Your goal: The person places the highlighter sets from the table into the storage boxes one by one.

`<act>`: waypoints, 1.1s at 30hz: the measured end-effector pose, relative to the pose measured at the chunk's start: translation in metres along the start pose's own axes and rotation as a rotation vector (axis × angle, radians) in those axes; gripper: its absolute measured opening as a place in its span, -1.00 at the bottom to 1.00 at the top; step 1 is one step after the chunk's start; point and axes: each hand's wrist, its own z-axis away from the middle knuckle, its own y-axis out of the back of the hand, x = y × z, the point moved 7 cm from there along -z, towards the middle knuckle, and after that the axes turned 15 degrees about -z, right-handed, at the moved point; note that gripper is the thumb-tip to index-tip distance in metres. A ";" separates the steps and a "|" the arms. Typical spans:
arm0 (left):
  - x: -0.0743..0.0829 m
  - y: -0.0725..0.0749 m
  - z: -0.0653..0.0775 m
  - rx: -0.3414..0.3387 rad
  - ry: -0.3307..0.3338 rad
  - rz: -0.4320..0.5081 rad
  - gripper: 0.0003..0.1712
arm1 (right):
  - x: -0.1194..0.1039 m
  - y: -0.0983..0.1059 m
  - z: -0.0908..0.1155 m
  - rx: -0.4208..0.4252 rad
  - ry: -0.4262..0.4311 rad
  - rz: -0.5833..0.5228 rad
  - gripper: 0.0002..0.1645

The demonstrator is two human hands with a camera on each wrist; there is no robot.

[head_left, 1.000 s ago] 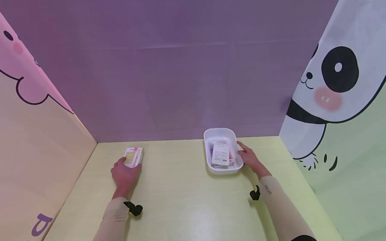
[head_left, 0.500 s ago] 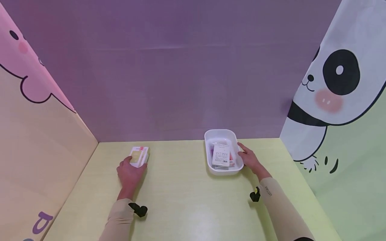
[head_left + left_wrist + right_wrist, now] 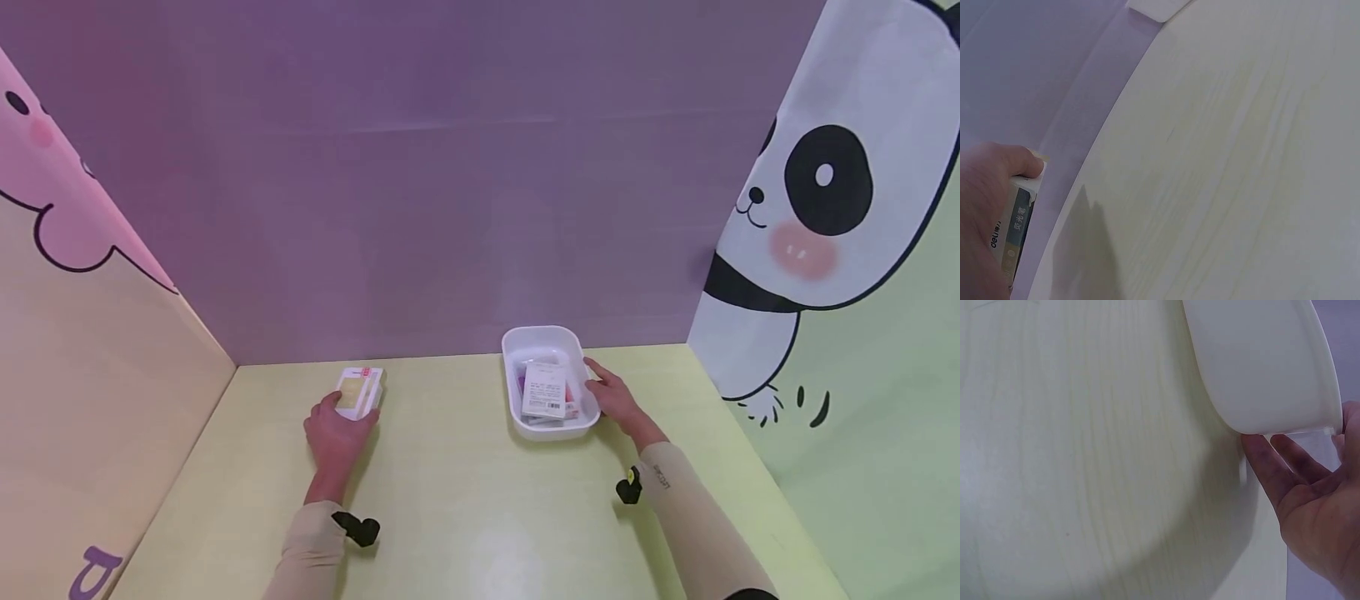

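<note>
My left hand [image 3: 339,440] grips a white highlighter box [image 3: 362,393] with a yellowish panel, thumb and fingers on opposite sides of its near end. In the left wrist view, the box [image 3: 1019,219] shows printed lettering on one side, partly covered by the hand. At the back right of the table, my right hand [image 3: 617,400] holds the side of a white plastic basin [image 3: 551,433]. The right wrist view has fingers [image 3: 1266,465] against the basin's underside, with the thumb side near its rim. Inside the basin a white printed box [image 3: 545,390] lies over other small packs.
A pale wood-grain table [image 3: 465,500] carries everything. Behind it rises a purple wall [image 3: 420,208], close to the basin. Side panels with a pink cartoon [image 3: 82,225] and a panda [image 3: 828,179] stand left and right.
My left hand has moved to the right, towards the basin, with the highlighter box in its grip. The right hand stays at the basin. The head view has shifted slightly.
</note>
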 end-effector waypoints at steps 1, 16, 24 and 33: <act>0.001 -0.001 0.001 -0.003 0.002 0.004 -0.12 | 0.000 -0.001 0.000 -0.001 -0.004 0.000 -0.36; 0.031 -0.005 0.013 -0.014 -0.059 0.056 -0.13 | -0.001 -0.002 0.001 0.018 -0.020 0.031 -0.36; 0.044 -0.010 0.019 -0.035 -0.113 0.061 -0.12 | 0.003 -0.001 -0.001 0.021 -0.030 0.042 -0.36; 0.059 -0.007 0.022 -0.025 -0.172 0.059 -0.12 | 0.003 -0.001 0.001 0.024 -0.041 0.044 -0.36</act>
